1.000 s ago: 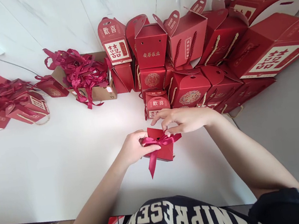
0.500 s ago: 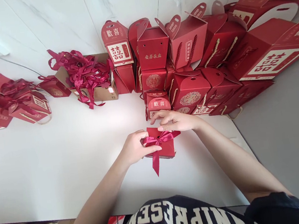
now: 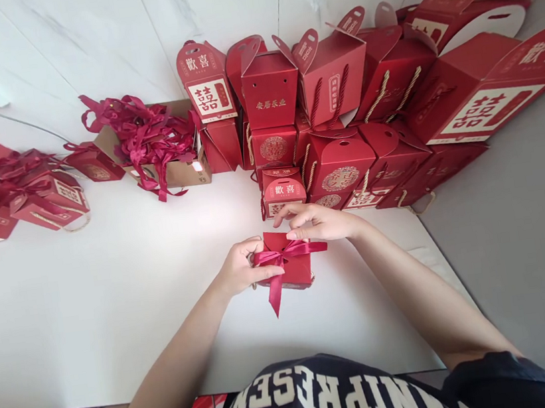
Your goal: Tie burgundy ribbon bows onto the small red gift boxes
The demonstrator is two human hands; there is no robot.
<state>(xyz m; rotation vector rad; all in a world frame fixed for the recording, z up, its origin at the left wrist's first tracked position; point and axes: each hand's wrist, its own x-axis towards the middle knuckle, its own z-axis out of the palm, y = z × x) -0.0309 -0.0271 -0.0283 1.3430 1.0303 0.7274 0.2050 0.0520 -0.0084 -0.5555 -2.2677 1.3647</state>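
We've got our left hand clamped on the red gift box by its satin bow, right hand on the top edge, both together, on the white bench, just below the stacked red boxes.

Ribboned gift box sits on surface, front & centre, directly ahead of person's chest. L hand on its L side, holding ribbon at the bow. R hand at far side, fingers on box's back edge. Just behind R hand, small box at front of big stack of gift boxes, piled against wall & running off to R. L of stack, cardboard carton w/ loose ribbons in & spilling over it. Further L, more ribboned boxes on surface, cut off by L edge of view.
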